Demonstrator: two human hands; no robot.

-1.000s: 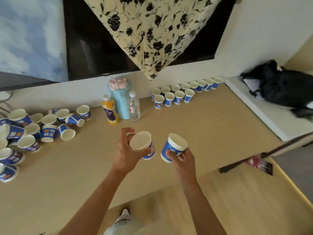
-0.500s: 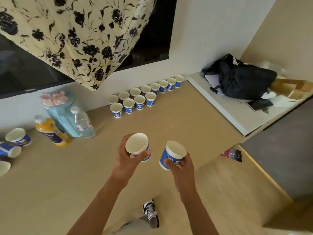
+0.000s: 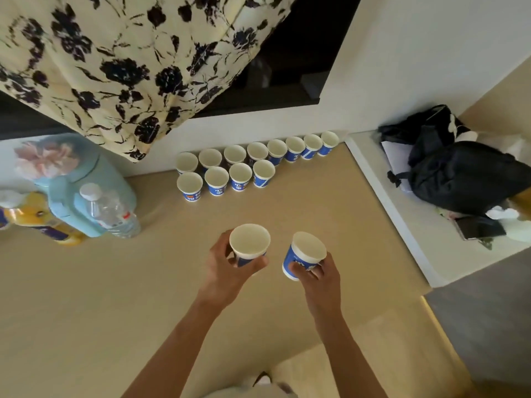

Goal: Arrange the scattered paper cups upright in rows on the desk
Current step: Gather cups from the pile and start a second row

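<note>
My left hand [image 3: 227,271] grips a blue-and-white paper cup [image 3: 249,242] by its side, mouth up, above the tan desk [image 3: 86,297]. A second paper cup [image 3: 306,252], tilted slightly, sits in the fingers of my right hand [image 3: 319,278]. At the back of the desk, against the wall, several cups stand upright in a long rear row [image 3: 258,152]. In front of its left part is a shorter front row [image 3: 227,179] of several cups. Both held cups hover well in front of those rows.
A light-blue kettle [image 3: 74,179], a clear water bottle [image 3: 110,211] and an orange juice bottle [image 3: 37,222] stand at the left. A black bag [image 3: 465,173] and a phone [image 3: 478,228] lie on the white ledge [image 3: 402,214] to the right. A floral cloth [image 3: 115,61] hangs above.
The view has swung right and closer to the upright rows; the scattered cups at the left have left the frame. Both hands still hold their cups and have moved toward the rows.
</note>
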